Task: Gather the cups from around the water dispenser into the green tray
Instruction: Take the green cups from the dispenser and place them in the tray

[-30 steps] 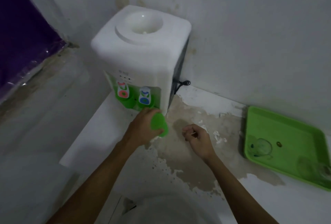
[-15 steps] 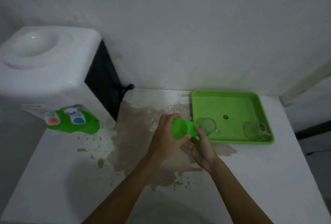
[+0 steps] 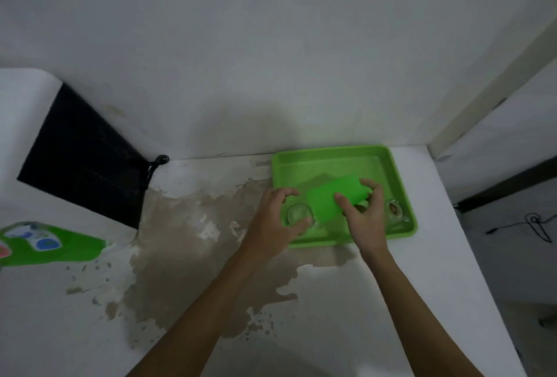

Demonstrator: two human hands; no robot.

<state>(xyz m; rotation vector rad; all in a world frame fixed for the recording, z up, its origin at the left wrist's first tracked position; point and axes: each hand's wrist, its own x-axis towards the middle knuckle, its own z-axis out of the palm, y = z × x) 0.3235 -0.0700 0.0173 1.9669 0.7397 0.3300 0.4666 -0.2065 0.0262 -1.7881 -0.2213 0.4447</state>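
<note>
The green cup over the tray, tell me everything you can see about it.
The green cup is bright green and opaque, apparently plastic, matching the green tray beneath it. It lies tilted nearly on its side. The right hand grips it, fingers wrapped over its right end. The left hand is beside it, not clearly touching. Blur hides its rim.

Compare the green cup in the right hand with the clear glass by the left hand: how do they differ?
The green cup is opaque plastic; the clear glass is see-through. The green cup is tilted on its side, held above the green tray by the right hand; the clear glass stands on the tray floor, mouth up, at the left hand fingertips. Both are within the tray's outline.
</note>
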